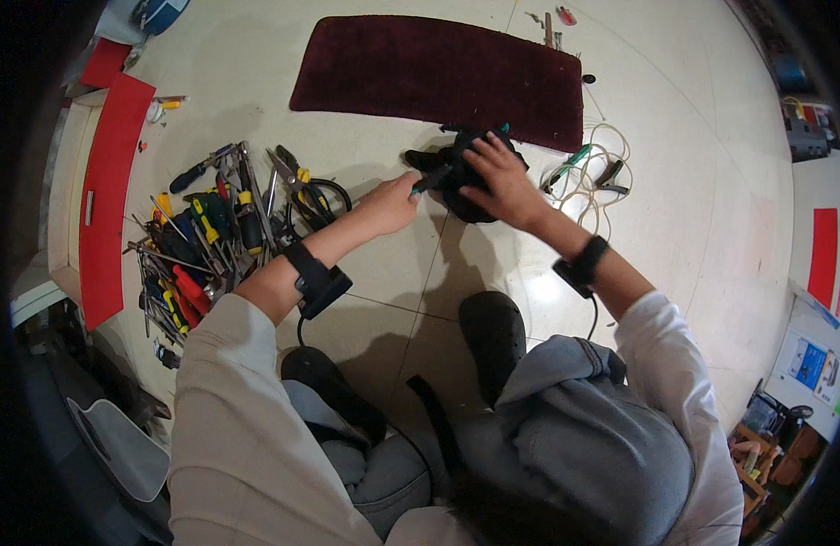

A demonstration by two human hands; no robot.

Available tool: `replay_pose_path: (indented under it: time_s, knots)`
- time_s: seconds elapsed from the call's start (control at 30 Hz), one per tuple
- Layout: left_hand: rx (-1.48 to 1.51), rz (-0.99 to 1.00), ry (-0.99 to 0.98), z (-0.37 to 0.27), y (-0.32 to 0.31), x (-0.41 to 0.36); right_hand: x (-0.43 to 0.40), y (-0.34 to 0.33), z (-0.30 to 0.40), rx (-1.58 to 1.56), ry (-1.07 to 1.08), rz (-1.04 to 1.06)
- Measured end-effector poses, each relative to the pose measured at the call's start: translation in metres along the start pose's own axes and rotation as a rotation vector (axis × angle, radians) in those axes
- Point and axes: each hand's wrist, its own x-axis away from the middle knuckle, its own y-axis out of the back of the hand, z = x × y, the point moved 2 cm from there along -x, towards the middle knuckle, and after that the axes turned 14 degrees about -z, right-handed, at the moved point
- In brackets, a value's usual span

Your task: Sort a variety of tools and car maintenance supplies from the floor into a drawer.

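Note:
A black object with small teal parts (471,203), its exact kind unclear, rests on the tiled floor at the lower edge of a dark maroon mat (433,68). My left hand (391,203) has its fingers closed on a dark handle-like part (432,179) at the object's left side; whether that part is attached cannot be told. Spread over the object's top and right side lies my right hand (498,181), fingers apart and touching it. The palm is hidden.
Left of my hands lies a pile of screwdrivers and other hand tools (208,232), with scissors (294,177) beside it. A coiled pale cable (621,140) and a green-handled tool (574,161) lie to the right. A red-fronted drawer (109,205) stands at far left. My shoes are below.

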Motion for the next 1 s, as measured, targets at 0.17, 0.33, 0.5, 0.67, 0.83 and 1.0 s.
replay_pose_path:
  time_s: [0.17, 0.33, 0.5, 0.67, 0.83, 1.0]
  knots:
    - [-0.069, -0.035, -0.014, 0.017, -0.014, -0.016, -0.012, -0.035, 0.004, 0.242, 0.000, 0.107]
    - [-0.075, -0.083, -0.036, 0.008, -0.015, -0.014, -0.021, -0.033, -0.012, 0.184, 0.085, 0.160]
    - [-0.109, -0.047, -0.019, -0.005, -0.004, -0.017, -0.021, -0.017, -0.005, 0.168, -0.038, 0.374]
    - [0.058, -0.143, -0.082, 0.001, 0.027, -0.014, 0.016, 0.034, -0.013, -0.303, -0.095, -0.299]
    - [0.127, -0.382, -0.145, 0.000, 0.061, -0.018, 0.067, 0.060, -0.056, -0.051, -0.512, -0.276]
    - [0.254, -0.464, -0.235, -0.014, 0.065, -0.018, 0.045, 0.064, -0.052, 0.085, -0.419, -0.318]
